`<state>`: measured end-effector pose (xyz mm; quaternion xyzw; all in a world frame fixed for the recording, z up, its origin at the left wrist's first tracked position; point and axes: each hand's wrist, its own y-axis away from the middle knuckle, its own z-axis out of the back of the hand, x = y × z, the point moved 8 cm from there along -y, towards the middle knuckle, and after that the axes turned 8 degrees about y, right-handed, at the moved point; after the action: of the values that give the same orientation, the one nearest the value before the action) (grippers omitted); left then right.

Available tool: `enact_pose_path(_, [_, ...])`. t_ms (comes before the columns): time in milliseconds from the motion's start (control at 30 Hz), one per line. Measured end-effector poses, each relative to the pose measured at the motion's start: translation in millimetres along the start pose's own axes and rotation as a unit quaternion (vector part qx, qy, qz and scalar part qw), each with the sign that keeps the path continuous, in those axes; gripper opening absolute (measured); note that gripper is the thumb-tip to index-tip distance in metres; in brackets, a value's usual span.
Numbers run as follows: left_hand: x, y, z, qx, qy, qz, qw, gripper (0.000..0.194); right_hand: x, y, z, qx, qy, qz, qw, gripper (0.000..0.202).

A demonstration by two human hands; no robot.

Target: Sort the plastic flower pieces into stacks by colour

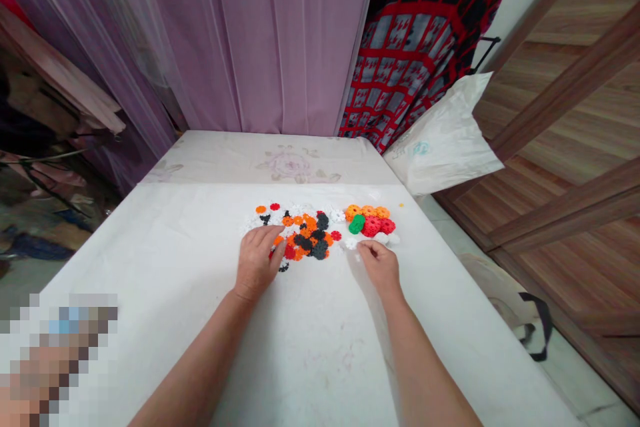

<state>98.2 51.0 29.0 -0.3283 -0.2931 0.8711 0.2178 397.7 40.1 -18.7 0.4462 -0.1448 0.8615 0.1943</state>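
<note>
A mixed pile of small plastic snowflake discs (311,223) in orange, black, red and white lies at the middle of the table. Over the pile's left side is my left hand (257,257), its thumb apart from the curved fingers and nothing visible between them. Part of the pile is hidden beneath it. My right hand (381,265) pinches a white snowflake disc (351,243) at its fingertips. Just beyond that hand are sorted groups: orange discs (368,212) at the back, red discs (373,226) with a green disc (357,224) beside them, and white discs (385,238) in front.
A white cloth covers the table (310,347). One tiny yellow piece (401,205) lies right of the orange group. A white plastic bag (440,140) stands at the right back edge. Purple curtains (260,40) hang behind; wooden doors (565,113) stand at right.
</note>
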Motion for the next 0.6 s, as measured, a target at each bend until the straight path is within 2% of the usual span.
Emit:
enact_pose_path(133, [19.2, 0.3, 7.5, -0.031, 0.004, 0.035, 0.999, 0.028, 7.2, 5.0, -13.0, 0.031, 0.04, 0.008, 0.999, 0.028])
enact_pose_path(367, [17.1, 1.8, 6.4, -0.039, 0.021, 0.015, 0.999, 0.026, 16.7, 8.3, -20.2, 0.072, 0.132, 0.023, 0.988, 0.022])
enact_pose_path(500, [18.8, 2.3, 7.3, -0.037, 0.027, 0.031, 0.998, 0.026, 18.7, 9.1, -20.4, 0.048, 0.169, 0.054, 0.983, 0.019])
enact_pose_path(600, [20.0, 3.1, 5.6, -0.029, 0.034, 0.033, 0.998, 0.028, 19.3, 11.1, -18.6, 0.012, 0.165, 0.086, 0.982, 0.026])
